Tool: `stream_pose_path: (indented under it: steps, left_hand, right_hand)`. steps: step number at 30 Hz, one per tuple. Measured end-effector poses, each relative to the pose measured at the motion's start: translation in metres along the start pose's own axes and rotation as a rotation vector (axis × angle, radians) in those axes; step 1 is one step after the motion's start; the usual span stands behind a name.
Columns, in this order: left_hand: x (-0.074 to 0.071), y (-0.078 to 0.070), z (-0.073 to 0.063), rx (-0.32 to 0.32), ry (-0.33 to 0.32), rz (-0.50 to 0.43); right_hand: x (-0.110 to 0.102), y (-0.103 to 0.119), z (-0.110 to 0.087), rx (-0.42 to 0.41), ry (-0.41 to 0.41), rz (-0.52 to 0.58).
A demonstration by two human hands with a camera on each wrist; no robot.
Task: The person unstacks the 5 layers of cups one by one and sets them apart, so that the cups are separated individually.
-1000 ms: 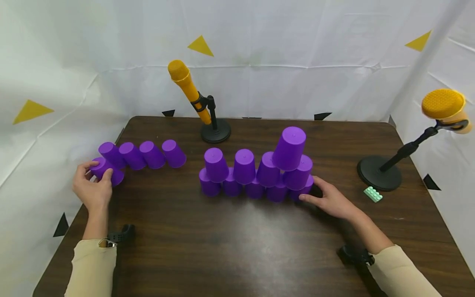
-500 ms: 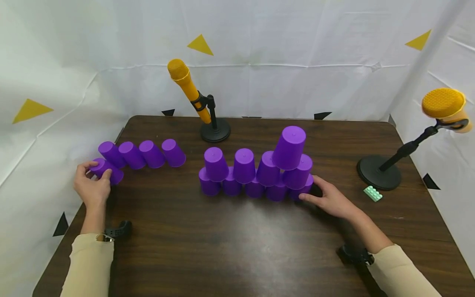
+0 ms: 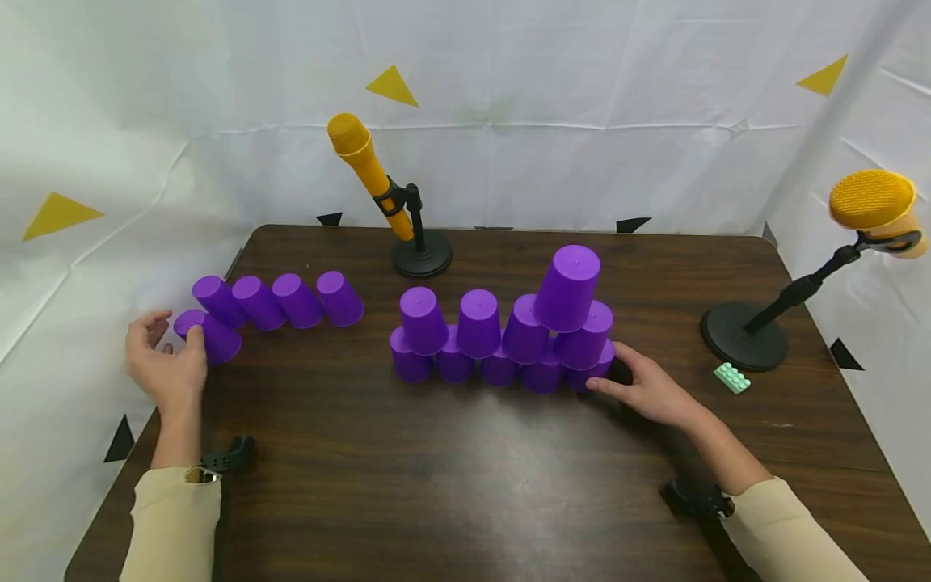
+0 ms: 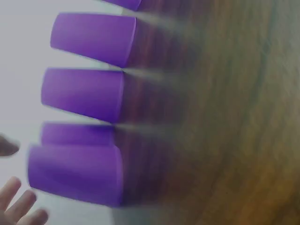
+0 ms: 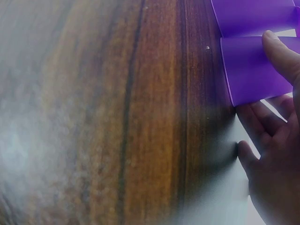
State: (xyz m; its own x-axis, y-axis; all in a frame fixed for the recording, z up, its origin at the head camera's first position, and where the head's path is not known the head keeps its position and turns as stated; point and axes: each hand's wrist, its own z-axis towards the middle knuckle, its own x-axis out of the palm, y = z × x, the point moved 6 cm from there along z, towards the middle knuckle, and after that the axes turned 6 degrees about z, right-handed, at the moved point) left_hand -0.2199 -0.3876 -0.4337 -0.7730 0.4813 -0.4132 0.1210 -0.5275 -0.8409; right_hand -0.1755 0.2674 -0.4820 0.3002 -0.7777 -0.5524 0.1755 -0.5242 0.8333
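Note:
On the table's left side, an upside-down purple cup stands in front of a row of several matching cups. Close beside it is my left hand, thumb and fingers spread. The left wrist view shows those fingers clear of the cup. Centre right, several upside-down purple cups form a stacked wall in two rows, with a single cup on top at the right end. My right hand holds the bottom-right cup, thumb on its front, fingers round its side and partly hidden.
An orange microphone on a black stand is at the back, left of centre. At the right a second orange microphone leans on its stand. A mint toy brick lies near that base. White sheeting surrounds the table.
My left hand has let go of the front left cup and drawn slightly leftward, its fingers spreading. My right hand stays at the bottom-right cup, and the stack is unchanged.

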Motion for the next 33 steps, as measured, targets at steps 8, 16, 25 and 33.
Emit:
stream_pose_path:
  steps: [8, 16, 25, 33]
  left_hand:
    - [0.006, -0.165, -0.067, 0.537, -0.063, -0.265]
    - [0.044, -0.294, -0.171, 0.899, 0.37, -0.556]
    - [0.115, -0.342, -0.256, 1.063, 0.737, -0.437]
    - [0.131, -0.348, -0.28, 1.043, 0.801, -0.481]
  right_hand:
    - [0.001, -0.001, 0.0, 0.001, -0.004, 0.001]
    - [0.001, 0.0, 0.001, 0.004, 0.001, 0.009]
    - [0.001, -0.003, -0.001, -0.006, -0.007, 0.027]
    - [0.001, 0.001, -0.002, -0.03, -0.012, 0.033]
